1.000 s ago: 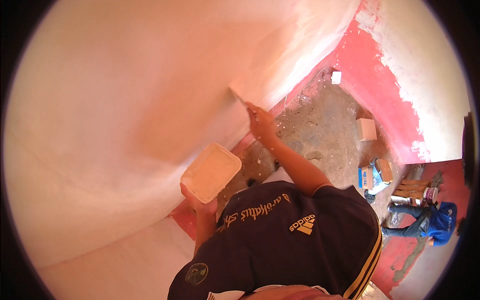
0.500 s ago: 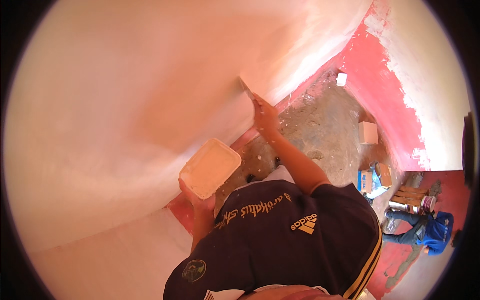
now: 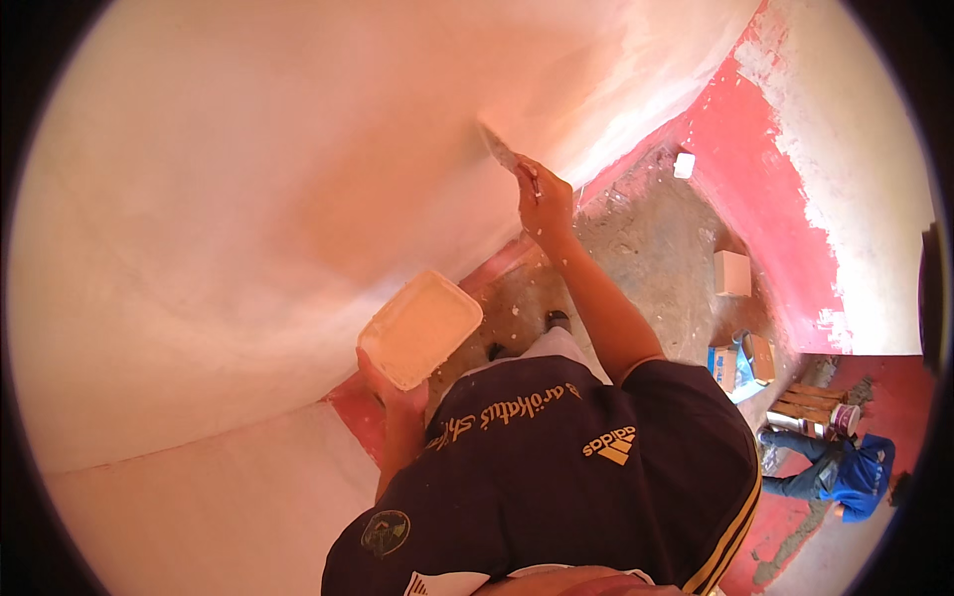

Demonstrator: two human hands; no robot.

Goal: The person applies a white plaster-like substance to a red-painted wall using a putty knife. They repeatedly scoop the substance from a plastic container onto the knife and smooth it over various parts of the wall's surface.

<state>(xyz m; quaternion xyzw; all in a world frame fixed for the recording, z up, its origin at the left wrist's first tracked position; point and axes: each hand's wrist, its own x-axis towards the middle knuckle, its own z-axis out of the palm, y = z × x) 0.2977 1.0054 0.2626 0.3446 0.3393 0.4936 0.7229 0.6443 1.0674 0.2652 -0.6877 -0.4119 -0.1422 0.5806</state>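
My right hand point(image 3: 546, 202) is wrapped round the handle of a putty knife point(image 3: 497, 147). The blade's far edge meets the pale plastered wall point(image 3: 388, 159), where a darker, damp-looking patch spreads to the left. Below and to the left, my left hand point(image 3: 396, 389) grips a rectangular tub point(image 3: 419, 330) with rounded corners from underneath. The tub tilts toward the wall, its open face showing a pale, smooth filling. Most of the left fingers are hidden beneath it.
A red-and-white wall point(image 3: 770, 169) rises at the right. On the concrete floor point(image 3: 646, 248) lie a white container point(image 3: 684, 165), a cardboard box point(image 3: 732, 273) and more boxes point(image 3: 740, 363). Farther right, a person in blue point(image 3: 857, 475) is beside a wooden bench point(image 3: 807, 405) and a bucket point(image 3: 845, 419).
My right hand and the putty knife have moved slightly up and to the right along the wall. My left hand still holds the tub, almost unmoved.
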